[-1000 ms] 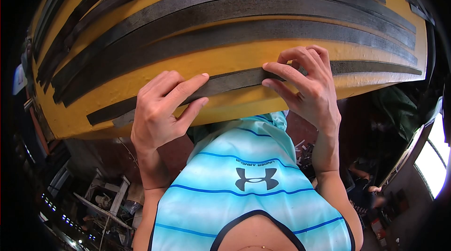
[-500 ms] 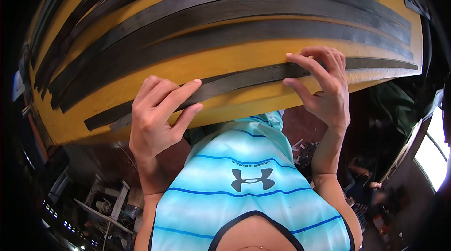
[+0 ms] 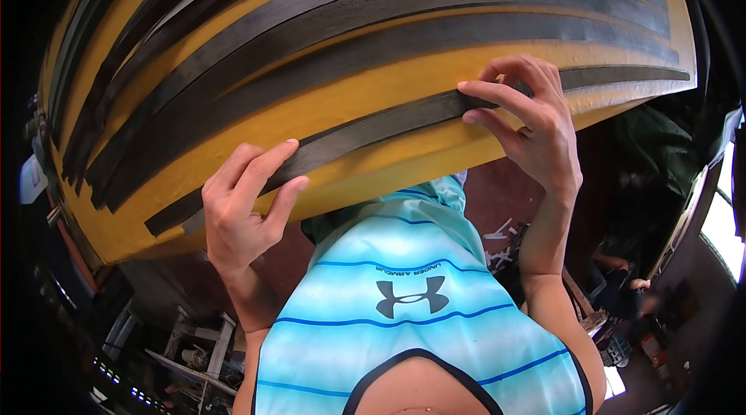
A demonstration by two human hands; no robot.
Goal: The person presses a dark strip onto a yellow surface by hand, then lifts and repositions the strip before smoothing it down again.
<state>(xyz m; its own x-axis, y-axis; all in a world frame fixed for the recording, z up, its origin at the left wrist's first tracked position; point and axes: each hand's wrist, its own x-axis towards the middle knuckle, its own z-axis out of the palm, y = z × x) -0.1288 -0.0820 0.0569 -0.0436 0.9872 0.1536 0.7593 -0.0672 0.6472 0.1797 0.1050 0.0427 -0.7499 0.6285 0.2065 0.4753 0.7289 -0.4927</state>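
A narrow dark strip [image 3: 381, 126] lies along the near edge of the yellow tabletop [image 3: 342, 166]. It appears to be two layers, with a darker end [image 3: 172, 211] showing past a greyer one at the left. My left hand [image 3: 242, 209] straddles the strip left of centre, index finger at its upper edge and thumb at its lower edge. My right hand [image 3: 536, 123] pinches the same strip right of centre, index finger and thumb across its width. The other fingers of both hands are curled, and parts of the strip are hidden behind them.
Several wider dark strips [image 3: 435, 38] lie in curved rows farther up the table. More strips are bunched at the upper left [image 3: 148, 34]. Below the table are a wooden frame [image 3: 221, 345], white scraps [image 3: 497, 230] on the floor and, at the right, another person [image 3: 622, 283].
My left hand has slid left along the strip, and my right hand has shifted slightly left and up. The two layers look more closely lined up between my hands. The view has tilted a little.
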